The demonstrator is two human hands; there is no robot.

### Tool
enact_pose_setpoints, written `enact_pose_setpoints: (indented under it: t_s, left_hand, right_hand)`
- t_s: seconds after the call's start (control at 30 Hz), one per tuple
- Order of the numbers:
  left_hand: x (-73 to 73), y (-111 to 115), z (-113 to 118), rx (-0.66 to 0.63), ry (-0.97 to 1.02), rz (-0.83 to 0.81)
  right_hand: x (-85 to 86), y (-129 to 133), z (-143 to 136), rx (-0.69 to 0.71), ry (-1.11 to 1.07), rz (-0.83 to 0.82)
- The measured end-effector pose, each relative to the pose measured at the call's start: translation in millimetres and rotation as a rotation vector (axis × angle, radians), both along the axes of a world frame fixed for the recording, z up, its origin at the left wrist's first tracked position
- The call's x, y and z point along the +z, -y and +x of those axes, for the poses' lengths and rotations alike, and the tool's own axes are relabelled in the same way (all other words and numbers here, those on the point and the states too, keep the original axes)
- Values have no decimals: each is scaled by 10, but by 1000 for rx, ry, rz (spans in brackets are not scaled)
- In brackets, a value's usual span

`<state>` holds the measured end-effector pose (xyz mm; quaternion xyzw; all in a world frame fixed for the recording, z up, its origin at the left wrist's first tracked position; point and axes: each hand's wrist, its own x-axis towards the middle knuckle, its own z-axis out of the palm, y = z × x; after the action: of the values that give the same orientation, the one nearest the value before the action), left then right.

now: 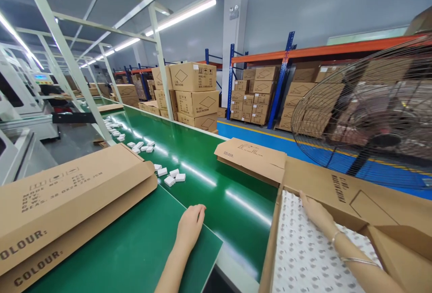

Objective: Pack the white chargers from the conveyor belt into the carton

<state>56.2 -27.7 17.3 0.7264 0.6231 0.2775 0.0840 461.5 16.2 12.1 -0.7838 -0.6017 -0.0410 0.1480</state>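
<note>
Sheeting [292, 248], patterned — probably light, creasable, best edge-held; right hand [317, 215] touching, grip unclear; left hand [191, 224] loosely curled, seemingly empty.

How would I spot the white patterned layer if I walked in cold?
Start at the long green belt and go to the open carton at lower right. Inside, under the person's right hand, lies the white patterned layer. Its repeated grey marks set it apart from the brown cardboard around it.
</note>
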Motion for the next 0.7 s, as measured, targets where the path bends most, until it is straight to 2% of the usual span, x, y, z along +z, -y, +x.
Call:
enact_pose_setpoints:
  t_s: [0.07, 0.17, 0.23, 0.3, 0.33, 0.4, 0.5, 0.6, 0.7]
  left_hand:
    - [123, 66, 225, -75, -41, 64]
    - [301, 280, 794, -337, -145, 228]
    - [359, 485, 1249, -542, -193, 420]
    - [352, 702, 1664, -732, -216, 671]
    - [331, 799, 1830, -790, -228, 784]
    - [275, 940, 2042, -841, -272, 898]
    - [219, 965, 2053, -800, -306, 920]
    - [234, 839, 1812, -717, -331, 808]
    - [297, 729, 1493, -705, -407, 632]
  right_hand:
    - [39, 49, -111, -39, 22, -10]
    - [185, 135, -347, 2, 92, 59]
    - [293, 204, -589, 99, 133, 119]
    - [357, 297, -909, 239, 145, 149]
    - [366, 350, -1089, 320, 140, 153]
    - [348, 460, -1457, 490, 110, 150]
    - [290, 584, -1909, 681, 18, 147]
    - [236, 645, -2148, 811, -120, 136]
    - [136, 693, -2233, 873, -273, 116]
